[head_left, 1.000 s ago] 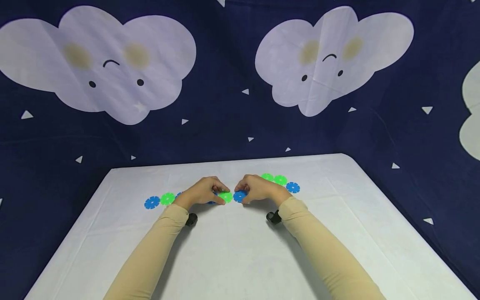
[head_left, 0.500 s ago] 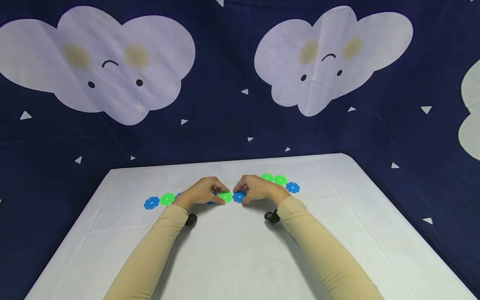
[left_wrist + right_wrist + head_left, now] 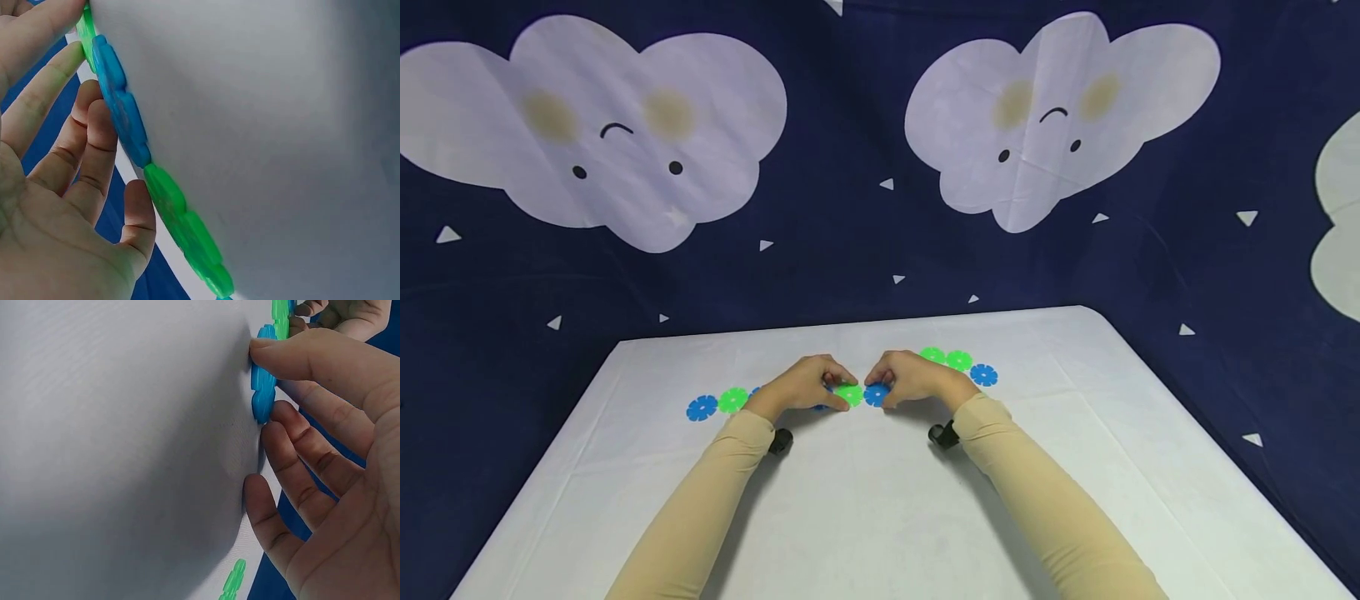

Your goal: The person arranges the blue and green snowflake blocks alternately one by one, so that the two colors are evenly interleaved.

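Observation:
My left hand (image 3: 805,383) pinches a bright green notched plastic disc (image 3: 850,395) between thumb and a finger near the table's far middle. My right hand (image 3: 913,377) pinches a blue notched disc (image 3: 876,395) the same way, edge to edge with the green one. Whether their notches interlock I cannot tell. Under the left hand a row runs leftward, with a blue disc (image 3: 119,100) and another green disc (image 3: 187,231) close together in the left wrist view. Farther left in that row lie a green disc (image 3: 733,400) and an end blue disc (image 3: 702,407), partly hidden by the hand between.
Right of my right hand lie two loose green discs (image 3: 958,360) and a blue disc (image 3: 984,375). All rest on a white-covered table (image 3: 865,517). A dark blue cloth (image 3: 842,208) with clouds hangs behind the far edge.
My right hand has shifted slightly left with the blue disc, toward the green one. My left hand stays nearly still, keeping its pinch. The head view has drifted slightly.

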Demonstrator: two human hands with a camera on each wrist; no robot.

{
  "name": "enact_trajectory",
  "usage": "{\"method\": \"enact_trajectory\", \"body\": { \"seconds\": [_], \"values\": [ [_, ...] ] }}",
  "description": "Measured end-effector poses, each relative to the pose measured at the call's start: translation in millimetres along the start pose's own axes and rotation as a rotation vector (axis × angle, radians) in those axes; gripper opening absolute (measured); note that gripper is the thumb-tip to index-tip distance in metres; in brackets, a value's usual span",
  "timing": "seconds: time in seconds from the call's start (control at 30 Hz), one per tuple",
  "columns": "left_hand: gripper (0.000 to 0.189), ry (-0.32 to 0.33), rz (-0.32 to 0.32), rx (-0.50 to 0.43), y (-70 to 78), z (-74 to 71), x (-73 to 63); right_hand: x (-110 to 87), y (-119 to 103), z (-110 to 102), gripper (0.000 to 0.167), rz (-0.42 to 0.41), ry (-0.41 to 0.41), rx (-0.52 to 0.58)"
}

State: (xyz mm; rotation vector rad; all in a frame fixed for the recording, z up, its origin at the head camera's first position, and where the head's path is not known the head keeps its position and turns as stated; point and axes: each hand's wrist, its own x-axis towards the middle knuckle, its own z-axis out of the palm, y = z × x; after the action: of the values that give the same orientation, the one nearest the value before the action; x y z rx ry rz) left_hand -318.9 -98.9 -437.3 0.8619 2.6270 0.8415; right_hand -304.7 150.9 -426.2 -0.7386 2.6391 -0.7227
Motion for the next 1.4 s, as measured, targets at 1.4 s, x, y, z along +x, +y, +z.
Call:
{"method": "enact_trajectory", "body": {
  "seconds": [1.4],
  "values": [
    [0.053,0.001,0.024,0.098,24.5,13.8,16.7,-26.7,67,-43,0.059,0.255,0.192,-0.028]
  ]
}}
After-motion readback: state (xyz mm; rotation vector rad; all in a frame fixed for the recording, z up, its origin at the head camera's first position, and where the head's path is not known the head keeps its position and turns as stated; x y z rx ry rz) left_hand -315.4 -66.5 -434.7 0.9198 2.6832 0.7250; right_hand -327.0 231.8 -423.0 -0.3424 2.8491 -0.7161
